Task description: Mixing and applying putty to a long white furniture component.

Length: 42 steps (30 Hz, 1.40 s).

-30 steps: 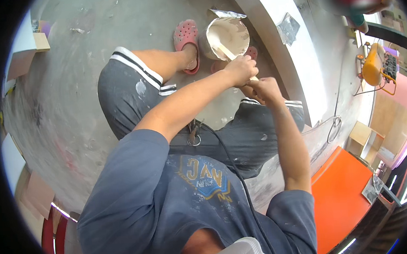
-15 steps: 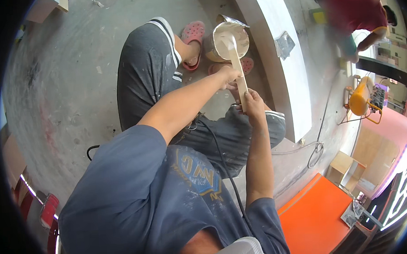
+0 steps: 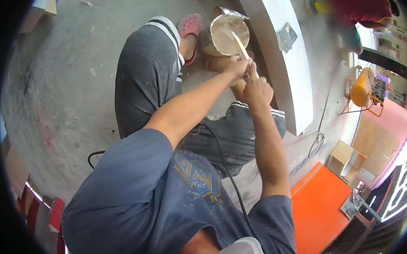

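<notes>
A flat wooden stir stick (image 3: 241,47) slants down into an open can (image 3: 213,38) of whitish paste, its lower end resting in the paste. My left hand (image 3: 237,70) is closed around the stick just outside the can's rim. Right behind it, my right hand (image 3: 258,93) is closed at the stick's near end, which the fingers hide. The can stands on the floor between my feet, with its bent-back lid (image 3: 229,12) at the far rim.
Just right of the can lies a long white board (image 3: 286,72), a grey square sheet (image 3: 286,37) on it. A black cord (image 3: 222,158) crosses my lap. Farther right are an orange tank machine (image 3: 361,91), an orange panel (image 3: 316,213) and a person in a maroon shirt (image 3: 360,4).
My right hand has come up beside my left and wraps the stick's end. The stick now tilts more to the right, showing less of its length.
</notes>
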Each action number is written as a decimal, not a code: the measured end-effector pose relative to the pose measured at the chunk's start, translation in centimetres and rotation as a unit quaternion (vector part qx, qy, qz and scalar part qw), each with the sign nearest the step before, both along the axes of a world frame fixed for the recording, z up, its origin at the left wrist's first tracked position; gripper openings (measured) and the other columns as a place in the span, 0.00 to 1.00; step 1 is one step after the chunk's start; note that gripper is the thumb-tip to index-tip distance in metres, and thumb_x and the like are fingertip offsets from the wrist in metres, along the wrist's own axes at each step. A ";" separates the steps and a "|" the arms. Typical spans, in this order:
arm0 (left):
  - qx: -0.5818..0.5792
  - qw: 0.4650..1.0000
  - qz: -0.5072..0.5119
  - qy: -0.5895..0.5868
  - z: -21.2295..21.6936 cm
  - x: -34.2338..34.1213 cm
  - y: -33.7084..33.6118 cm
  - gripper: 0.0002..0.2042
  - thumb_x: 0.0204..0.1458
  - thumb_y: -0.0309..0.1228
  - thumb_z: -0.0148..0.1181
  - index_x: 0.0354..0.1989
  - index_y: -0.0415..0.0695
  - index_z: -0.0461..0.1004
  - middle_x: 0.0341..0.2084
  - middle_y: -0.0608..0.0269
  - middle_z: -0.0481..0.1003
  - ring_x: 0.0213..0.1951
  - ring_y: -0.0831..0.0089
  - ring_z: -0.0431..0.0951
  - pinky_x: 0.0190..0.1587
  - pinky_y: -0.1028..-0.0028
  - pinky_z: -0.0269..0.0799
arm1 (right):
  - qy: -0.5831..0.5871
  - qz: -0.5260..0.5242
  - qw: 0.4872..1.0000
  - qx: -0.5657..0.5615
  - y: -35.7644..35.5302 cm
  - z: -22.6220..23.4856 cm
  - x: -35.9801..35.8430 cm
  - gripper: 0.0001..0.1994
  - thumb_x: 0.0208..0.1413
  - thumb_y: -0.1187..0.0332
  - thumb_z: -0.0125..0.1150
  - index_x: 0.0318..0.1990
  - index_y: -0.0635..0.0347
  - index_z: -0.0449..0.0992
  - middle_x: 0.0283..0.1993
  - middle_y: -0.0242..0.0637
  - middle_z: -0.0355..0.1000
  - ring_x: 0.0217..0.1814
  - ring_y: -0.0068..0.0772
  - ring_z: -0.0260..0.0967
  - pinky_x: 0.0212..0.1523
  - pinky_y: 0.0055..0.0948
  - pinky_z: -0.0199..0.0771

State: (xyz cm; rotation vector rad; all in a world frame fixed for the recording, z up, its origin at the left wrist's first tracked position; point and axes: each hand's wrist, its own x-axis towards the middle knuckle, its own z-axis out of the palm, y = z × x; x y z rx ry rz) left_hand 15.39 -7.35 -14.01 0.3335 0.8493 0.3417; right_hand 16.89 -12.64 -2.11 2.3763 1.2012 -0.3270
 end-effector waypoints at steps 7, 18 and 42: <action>-0.203 0.965 0.100 -0.131 -2.9 1.9 4.3 0.14 0.56 0.38 0.39 0.32 0.40 0.67 0.28 0.58 0.71 0.31 0.66 0.72 0.38 0.66 0.69 | -0.040 0.137 0.978 -0.155 8.1 -1.8 1.3 0.19 0.54 0.64 0.47 0.55 0.44 0.61 0.39 0.46 0.70 0.39 0.45 0.71 0.26 0.42 0.72; -0.251 0.899 0.231 -0.275 -2.0 4.7 7.4 0.17 0.58 0.43 0.35 0.20 0.52 0.63 0.17 0.71 0.66 0.24 0.75 0.68 0.27 0.69 0.67 | 0.034 0.242 0.922 -0.301 17.6 -1.8 5.7 0.11 0.40 0.74 0.61 0.36 0.61 0.76 0.39 0.35 0.74 0.39 0.37 0.73 0.25 0.40 0.75; -0.207 0.973 0.100 0.005 -2.8 0.0 0.2 0.09 0.42 0.31 0.52 0.30 0.40 0.67 0.24 0.57 0.70 0.24 0.68 0.72 0.22 0.71 0.69 | 0.728 -0.437 0.512 0.132 -2.2 -4.2 6.1 0.09 0.49 0.71 0.57 0.38 0.60 0.69 0.28 0.35 0.68 0.16 0.17 0.60 0.11 0.14 0.54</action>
